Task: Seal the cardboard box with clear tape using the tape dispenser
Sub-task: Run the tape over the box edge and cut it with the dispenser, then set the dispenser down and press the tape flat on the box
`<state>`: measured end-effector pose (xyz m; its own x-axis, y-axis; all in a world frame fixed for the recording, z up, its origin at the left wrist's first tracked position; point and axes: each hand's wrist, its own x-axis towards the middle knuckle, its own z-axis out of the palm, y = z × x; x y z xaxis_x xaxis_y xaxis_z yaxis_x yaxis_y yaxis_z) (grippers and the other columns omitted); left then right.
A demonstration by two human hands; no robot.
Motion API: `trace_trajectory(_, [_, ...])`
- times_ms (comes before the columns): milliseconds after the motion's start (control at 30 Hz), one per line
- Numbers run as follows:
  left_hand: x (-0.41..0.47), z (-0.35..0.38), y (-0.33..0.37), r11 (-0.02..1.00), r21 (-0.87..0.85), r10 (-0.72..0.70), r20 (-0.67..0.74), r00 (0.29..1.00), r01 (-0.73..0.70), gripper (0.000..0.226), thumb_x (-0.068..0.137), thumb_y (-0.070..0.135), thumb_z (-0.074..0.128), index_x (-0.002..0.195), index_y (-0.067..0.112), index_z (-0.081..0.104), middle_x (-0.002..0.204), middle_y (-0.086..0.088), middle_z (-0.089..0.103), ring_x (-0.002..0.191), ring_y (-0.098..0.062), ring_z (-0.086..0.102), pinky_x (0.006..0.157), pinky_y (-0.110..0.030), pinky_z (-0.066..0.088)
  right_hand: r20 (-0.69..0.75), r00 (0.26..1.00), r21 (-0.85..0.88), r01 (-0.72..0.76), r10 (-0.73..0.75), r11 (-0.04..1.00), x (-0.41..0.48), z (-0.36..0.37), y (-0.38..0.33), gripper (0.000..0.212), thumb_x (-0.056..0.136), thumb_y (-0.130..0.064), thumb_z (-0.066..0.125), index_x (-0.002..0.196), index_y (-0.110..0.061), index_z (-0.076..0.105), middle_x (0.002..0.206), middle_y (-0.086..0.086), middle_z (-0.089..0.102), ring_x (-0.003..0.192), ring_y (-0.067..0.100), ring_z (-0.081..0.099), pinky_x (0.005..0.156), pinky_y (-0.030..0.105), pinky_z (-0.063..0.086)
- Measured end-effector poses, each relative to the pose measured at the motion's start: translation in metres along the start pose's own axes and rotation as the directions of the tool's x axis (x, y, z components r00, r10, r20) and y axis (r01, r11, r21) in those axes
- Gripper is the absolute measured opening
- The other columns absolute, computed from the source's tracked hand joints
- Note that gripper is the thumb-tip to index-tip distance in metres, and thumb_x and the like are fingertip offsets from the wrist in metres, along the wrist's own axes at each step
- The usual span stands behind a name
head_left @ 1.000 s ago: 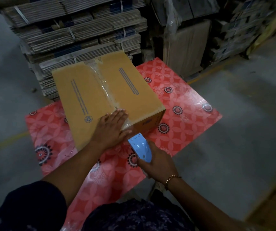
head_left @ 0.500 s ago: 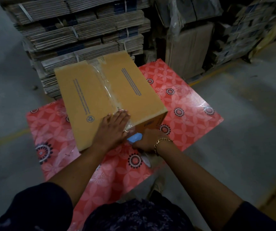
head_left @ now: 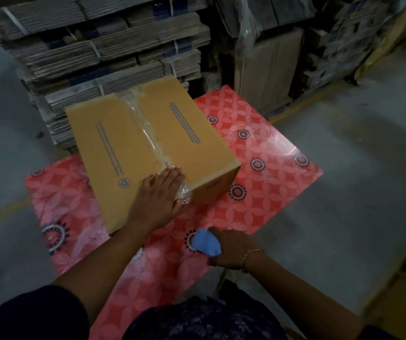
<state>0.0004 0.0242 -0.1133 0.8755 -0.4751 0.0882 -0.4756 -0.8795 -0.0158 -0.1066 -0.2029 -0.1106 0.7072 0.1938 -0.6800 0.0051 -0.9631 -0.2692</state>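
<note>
A closed brown cardboard box (head_left: 133, 146) stands on a red patterned mat (head_left: 265, 192). A strip of clear tape (head_left: 148, 136) runs along its centre seam and hangs crinkled over the near edge. My left hand (head_left: 159, 197) lies flat on the box's near end, pressing the tape down with fingers spread. My right hand (head_left: 231, 251) is a little below the box, apart from it, gripping the light blue tape dispenser (head_left: 205, 245). Only the dispenser's blue body shows; its roll is hidden by my hand.
Strapped bundles of flattened cartons (head_left: 103, 52) are stacked right behind the box. Upright cardboard and plastic-wrapped goods (head_left: 265, 60) stand at the back right. Grey concrete floor (head_left: 356, 180) surrounds the mat, with a yellow line at the right.
My right hand pulled the dispenser back from the box's near face, down and to the right. My left hand stayed pressed on the taped near edge. The view shifted slightly.
</note>
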Motion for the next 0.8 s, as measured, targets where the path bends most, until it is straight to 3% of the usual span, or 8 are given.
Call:
trace_trajectory(100, [-0.001, -0.001, 0.000, 1.000, -0.013, -0.009, -0.002, 1.000, 0.009, 0.072, 0.091, 0.054, 0.049, 0.154, 0.023, 0.038, 0.167, 0.001, 0.033, 0.153, -0.017, 0.031, 0.111, -0.048, 0.033, -0.173, 0.972, -0.086, 0.147, -0.160, 0.985, 0.008, 0.015, -0.001, 0.097, 0.075, -0.053, 0.068, 0.152, -0.033, 0.014, 0.134, 0.008, 0.057, 0.113, 0.035, 0.062, 0.088, 0.044, 0.053])
trace_trajectory(267, [-0.001, -0.006, 0.001, 0.998, -0.060, -0.024, -0.006, 1.000, 0.024, 0.068, 0.093, 0.057, 0.043, 0.153, 0.025, 0.041, 0.165, 0.003, 0.036, 0.153, -0.016, 0.031, 0.111, -0.047, 0.032, -0.227, 0.888, -0.488, 0.253, -0.401, 0.836, 0.021, 0.033, -0.005, 0.086, 0.073, -0.021, 0.069, 0.149, -0.022, 0.027, 0.122, 0.010, 0.062, 0.104, 0.036, 0.062, 0.085, 0.049, 0.049])
trace_trajectory(433, [-0.001, -0.003, 0.000, 0.994, -0.101, -0.033, -0.002, 0.999, 0.033, 0.066, 0.095, 0.060, 0.046, 0.152, 0.028, 0.040, 0.166, 0.006, 0.034, 0.154, -0.013, 0.029, 0.112, -0.046, 0.031, -0.255, 0.844, -0.551, 0.275, -0.473, 0.788, 0.035, 0.051, -0.004, 0.089, 0.071, -0.014, 0.069, 0.149, -0.018, 0.027, 0.121, 0.011, 0.062, 0.100, 0.035, 0.061, 0.090, 0.054, 0.050])
trace_trajectory(533, [-0.001, -0.004, 0.000, 0.995, -0.099, -0.033, -0.001, 0.999, 0.033, 0.066, 0.095, 0.059, 0.048, 0.152, 0.028, 0.039, 0.166, 0.006, 0.033, 0.154, -0.013, 0.029, 0.112, -0.047, 0.031, -0.319, 0.824, -0.528, 0.256, -0.468, 0.810, 0.032, 0.057, -0.005, 0.083, 0.070, -0.026, 0.069, 0.146, -0.018, 0.036, 0.120, 0.008, 0.065, 0.103, 0.032, 0.063, 0.090, 0.049, 0.051])
trace_trajectory(633, [-0.001, -0.005, -0.001, 0.996, -0.089, -0.025, 0.003, 1.000, 0.025, 0.068, 0.093, 0.058, 0.048, 0.153, 0.027, 0.039, 0.167, 0.005, 0.033, 0.154, -0.014, 0.029, 0.112, -0.047, 0.031, -0.515, 0.791, -0.258, 0.224, -0.330, 0.940, 0.022, 0.040, -0.010, 0.047, 0.080, -0.044, 0.055, 0.122, -0.022, 0.058, 0.112, 0.002, 0.067, 0.102, 0.025, 0.062, 0.086, 0.042, 0.046])
trace_trajectory(700, [-0.002, -0.006, -0.001, 0.996, -0.086, -0.015, 0.007, 1.000, 0.016, 0.069, 0.092, 0.058, 0.044, 0.153, 0.026, 0.039, 0.166, 0.004, 0.033, 0.154, -0.015, 0.029, 0.111, -0.047, 0.032, -0.606, 0.792, 0.231, 0.263, -0.073, 0.937, 0.021, 0.016, -0.016, 0.027, 0.084, -0.042, 0.051, 0.101, -0.023, 0.061, 0.099, -0.002, 0.065, 0.089, 0.018, 0.060, 0.079, 0.038, 0.047])
trace_trajectory(767, [-0.001, -0.006, -0.001, 0.997, -0.081, -0.008, 0.022, 1.000, 0.009, 0.070, 0.092, 0.058, 0.041, 0.154, 0.026, 0.038, 0.167, 0.003, 0.032, 0.154, -0.016, 0.029, 0.111, -0.049, 0.033, -0.411, 0.896, 0.816, 0.280, 0.168, 0.506, 0.025, -0.016, -0.027, 0.017, 0.091, -0.031, 0.052, 0.091, -0.021, 0.066, 0.098, 0.000, 0.067, 0.088, 0.018, 0.063, 0.084, 0.044, 0.055])
trace_trajectory(800, [-0.001, -0.007, -0.001, 0.997, -0.083, -0.008, 0.027, 1.000, 0.010, 0.070, 0.092, 0.058, 0.041, 0.154, 0.025, 0.038, 0.167, 0.003, 0.032, 0.154, -0.016, 0.029, 0.112, -0.049, 0.033, -0.303, 0.935, 0.924, 0.242, 0.184, 0.296, 0.032, -0.029, -0.030, 0.018, 0.095, -0.023, 0.051, 0.094, -0.018, 0.069, 0.101, 0.003, 0.068, 0.091, 0.018, 0.064, 0.090, 0.043, 0.055])
